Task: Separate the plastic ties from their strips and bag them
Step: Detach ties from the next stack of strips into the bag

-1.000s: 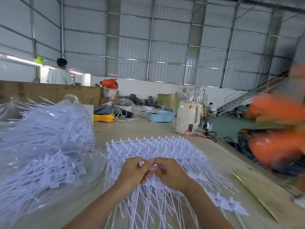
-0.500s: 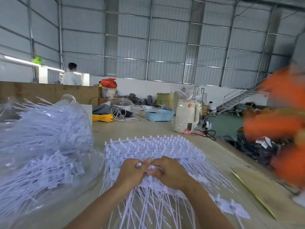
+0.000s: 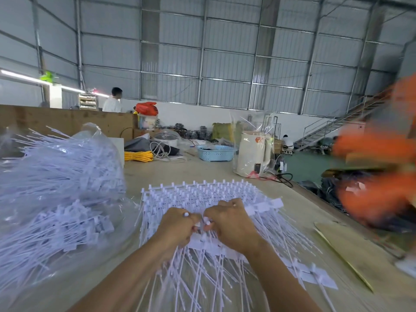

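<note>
Both hands, left hand (image 3: pixel 177 228) and right hand (image 3: pixel 229 224), pinch ties (image 3: pixel 202 224); fingertips hidden.

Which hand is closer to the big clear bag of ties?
Left. The left hand sits on the stack of tie strips, on the side facing the clear bag. The right hand is beyond it, farther away.

walls: corrugated metal (image 3: pixel 225 64) | staircase (image 3: pixel 333 127) right | floor (image 3: pixel 304 167) green
</note>
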A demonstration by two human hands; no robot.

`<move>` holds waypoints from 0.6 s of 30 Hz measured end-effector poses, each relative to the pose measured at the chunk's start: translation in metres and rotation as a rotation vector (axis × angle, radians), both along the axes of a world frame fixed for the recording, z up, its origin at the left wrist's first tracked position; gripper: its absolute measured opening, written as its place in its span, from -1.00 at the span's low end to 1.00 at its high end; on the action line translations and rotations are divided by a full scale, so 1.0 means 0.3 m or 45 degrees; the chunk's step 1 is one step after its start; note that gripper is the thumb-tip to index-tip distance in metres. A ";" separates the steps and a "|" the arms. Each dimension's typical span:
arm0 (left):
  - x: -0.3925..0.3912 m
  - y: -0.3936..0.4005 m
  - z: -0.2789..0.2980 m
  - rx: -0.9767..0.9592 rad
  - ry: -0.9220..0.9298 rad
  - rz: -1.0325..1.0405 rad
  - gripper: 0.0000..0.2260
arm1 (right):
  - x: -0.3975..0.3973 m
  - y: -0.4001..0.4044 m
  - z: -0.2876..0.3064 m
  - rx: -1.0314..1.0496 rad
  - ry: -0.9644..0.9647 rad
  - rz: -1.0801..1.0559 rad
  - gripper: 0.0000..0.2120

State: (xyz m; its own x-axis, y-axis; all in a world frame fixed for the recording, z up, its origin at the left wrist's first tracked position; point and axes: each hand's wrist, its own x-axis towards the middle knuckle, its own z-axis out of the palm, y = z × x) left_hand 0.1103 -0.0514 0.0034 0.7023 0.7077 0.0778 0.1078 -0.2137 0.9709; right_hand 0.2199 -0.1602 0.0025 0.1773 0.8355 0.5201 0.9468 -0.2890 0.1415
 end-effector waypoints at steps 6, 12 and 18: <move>-0.025 0.033 0.001 -0.484 -0.268 -0.064 -0.71 | 0.021 -0.031 0.014 0.365 0.195 0.015 -0.73; -0.023 0.036 -0.041 -0.444 -0.105 -0.120 -0.84 | 0.001 -0.074 0.131 0.767 0.715 0.196 -0.76; -0.013 0.029 -0.047 -0.357 -0.017 -0.110 -0.88 | -0.030 -0.065 0.101 0.442 0.785 0.266 -0.77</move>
